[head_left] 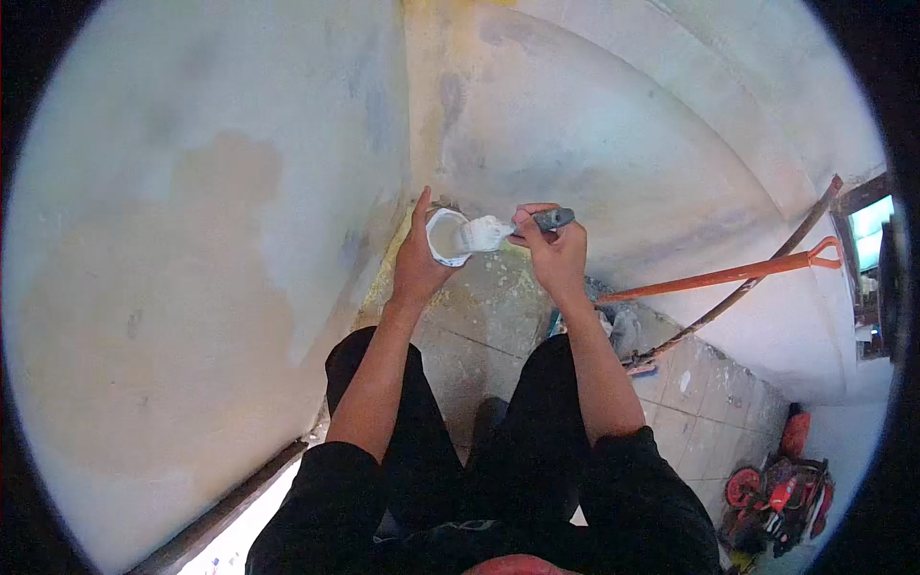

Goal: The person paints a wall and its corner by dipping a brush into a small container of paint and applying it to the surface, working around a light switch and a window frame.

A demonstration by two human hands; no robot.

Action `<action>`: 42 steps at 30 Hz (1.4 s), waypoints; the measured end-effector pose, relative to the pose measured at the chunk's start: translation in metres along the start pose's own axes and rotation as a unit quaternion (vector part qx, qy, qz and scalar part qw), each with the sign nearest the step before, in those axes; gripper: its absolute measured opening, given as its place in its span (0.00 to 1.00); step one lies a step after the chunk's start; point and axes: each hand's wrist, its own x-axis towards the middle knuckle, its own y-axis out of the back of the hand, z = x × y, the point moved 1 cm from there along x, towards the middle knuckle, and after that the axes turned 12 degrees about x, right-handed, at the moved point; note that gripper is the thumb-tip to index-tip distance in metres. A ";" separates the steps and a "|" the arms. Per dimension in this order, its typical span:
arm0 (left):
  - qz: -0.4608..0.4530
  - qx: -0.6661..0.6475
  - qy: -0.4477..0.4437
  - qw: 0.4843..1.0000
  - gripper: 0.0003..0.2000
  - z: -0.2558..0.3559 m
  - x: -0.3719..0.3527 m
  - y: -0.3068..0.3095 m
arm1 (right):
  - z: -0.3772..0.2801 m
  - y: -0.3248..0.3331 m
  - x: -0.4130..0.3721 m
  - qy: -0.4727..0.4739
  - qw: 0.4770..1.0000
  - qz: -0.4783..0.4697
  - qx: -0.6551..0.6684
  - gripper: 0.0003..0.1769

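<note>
Person's left hand (pixel 418 264) curling around a small cup (pixel 443 238) of white paint, holding it up near the wall corner (pixel 407 144), right hand (pixel 559 255) gripping a brush (pixel 489 232) by the handle, white bristles resting at the cup's rim, orange-handled tool (pixel 719 278) leaning on the wall at right.

Looking like a room in a house getting repainted tbh: bare walls (pixel 192 287) are showing patchy, blotchy coats, the tiled floor (pixel 709 402) is wearing dust and splatter, a long orange-handled tool (pixel 728 276) is leaning against the wall, and a paint pot (pixel 446 237) and brush (pixel 487 233) are getting used.
</note>
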 end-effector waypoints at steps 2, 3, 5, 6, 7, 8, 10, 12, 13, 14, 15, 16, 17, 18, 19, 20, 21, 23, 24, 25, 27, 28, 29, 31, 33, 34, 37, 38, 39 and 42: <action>-0.002 -0.004 -0.001 1.000 0.66 0.002 0.000 0.005 | -0.007 0.001 0.000 0.010 1.000 -0.001 -0.006 0.10; -0.013 -0.009 0.019 1.000 0.66 0.003 0.001 0.007 | -0.011 0.001 0.001 0.019 1.000 0.001 -0.010 0.09; -0.021 -0.017 0.037 0.999 0.67 0.005 0.003 0.009 | -0.016 -0.001 0.002 0.025 1.000 0.006 -0.013 0.10; -0.012 -0.019 0.034 0.999 0.67 0.005 0.003 0.010 | -0.019 -0.001 0.001 0.027 0.999 0.014 -0.016 0.10; -0.003 -0.021 0.030 0.999 0.68 0.002 0.004 0.010 | -0.023 0.000 0.001 0.032 0.999 0.012 -0.017 0.10; 0.002 -0.023 0.027 0.999 0.68 -0.002 0.004 0.009 | -0.027 0.000 0.001 0.038 0.999 0.009 -0.035 0.10; 0.043 -0.022 0.064 0.997 0.68 -0.008 0.005 0.012 | -0.039 -0.008 0.005 0.052 0.997 -0.001 -0.057 0.11; 0.058 -0.020 0.062 0.996 0.68 -0.011 0.004 0.011 | -0.054 -0.019 0.008 0.155 0.982 0.013 -0.107 0.07; 0.066 -0.013 0.063 0.996 0.68 -0.013 0.004 0.011 | -0.060 -0.025 0.016 0.158 0.981 0.011 -0.109 0.07; 0.068 -0.014 0.062 0.996 0.68 -0.016 0.004 0.008 | -0.068 -0.036 0.029 0.281 0.951 -0.023 -0.129 0.06; 0.056 -0.015 0.059 0.997 0.68 -0.018 0.004 0.003 | -0.076 -0.046 0.042 0.398 0.904 -0.056 -0.146 0.07; 0.045 -0.015 0.057 0.997 0.69 -0.021 0.004 0.000 | -0.089 -0.061 0.054 0.411 0.893 -0.073 -0.167 0.07; 0.046 -0.015 0.057 0.997 0.69 -0.021 0.004 -0.001 | -0.104 -0.076 0.067 0.424 0.882 -0.089 -0.187 0.07; 0.026 -0.032 0.057 0.998 0.68 -0.022 0.004 -0.003 | -0.117 -0.089 0.083 0.403 0.882 -0.132 -0.206 0.07; 0.005 -0.049 0.057 0.997 0.68 -0.021 0.003 -0.004 | -0.124 -0.100 0.100 0.381 0.879 -0.175 -0.225 0.06; 0.005 -0.050 0.058 0.997 0.68 -0.019 0.002 -0.003 | -0.123 -0.110 0.116 0.381 0.879 -0.176 -0.226 0.06; -0.013 -0.050 0.060 0.997 0.68 -0.015 0.001 -0.001 | -0.120 -0.119 0.131 0.386 0.863 -0.216 -0.244 0.07; -0.030 -0.052 0.061 0.996 0.68 -0.013 0.000 -0.003 | -0.118 -0.126 0.146 0.393 0.843 -0.255 -0.264 0.09; -0.046 -0.056 0.062 0.995 0.68 -0.014 0.001 -0.002 | -0.119 -0.128 0.152 0.412 0.833 -0.248 -0.273 0.12; -0.062 -0.059 0.063 0.994 0.69 -0.015 0.002 -0.002 | -0.122 -0.131 0.154 0.431 0.822 -0.242 -0.282 0.16; -0.058 -0.064 0.062 0.994 0.69 -0.018 0.002 -0.002 | -0.132 -0.124 0.154 0.483 0.795 -0.214 -0.298 0.20; -0.056 -0.069 0.062 0.994 0.68 -0.019 0.002 -0.002 | -0.137 -0.120 0.151 0.532 0.764 -0.185 -0.314 0.25; -0.054 -0.073 0.064 0.994 0.68 -0.020 0.002 -0.003 | -0.140 -0.118 0.149 0.531 0.763 -0.189 -0.316 0.25; -0.035 -0.048 0.040 0.997 0.68 -0.024 0.001 -0.001 | -0.142 -0.114 0.138 0.560 0.740 -0.168 -0.333 0.30; -0.045 -0.061 0.047 0.996 0.68 -0.024 0.001 -0.001 | -0.121 -0.105 0.134 0.537 0.745 -0.178 -0.355 0.33; -0.053 -0.070 0.051 0.995 0.68 -0.024 0.003 0.000 | -0.106 -0.100 0.134 0.516 0.748 -0.186 -0.373 0.36; -0.060 -0.086 0.042 0.994 0.68 -0.029 0.002 -0.005 | -0.060 -0.081 0.131 0.435 0.750 -0.264 -0.422 0.38; -0.059 -0.086 0.040 0.994 0.68 -0.030 0.003 -0.006 | -0.050 -0.079 0.127 0.437 0.750 -0.263 -0.422 0.38; -0.054 -0.076 0.032 0.995 0.68 -0.030 0.003 -0.008 | -0.040 -0.077 0.123 0.408 0.760 -0.273 -0.427 0.34; -0.055 -0.073 0.029 0.995 0.68 -0.031 0.002 -0.007 | -0.044 -0.073 0.119 0.365 0.779 -0.277 -0.428 0.28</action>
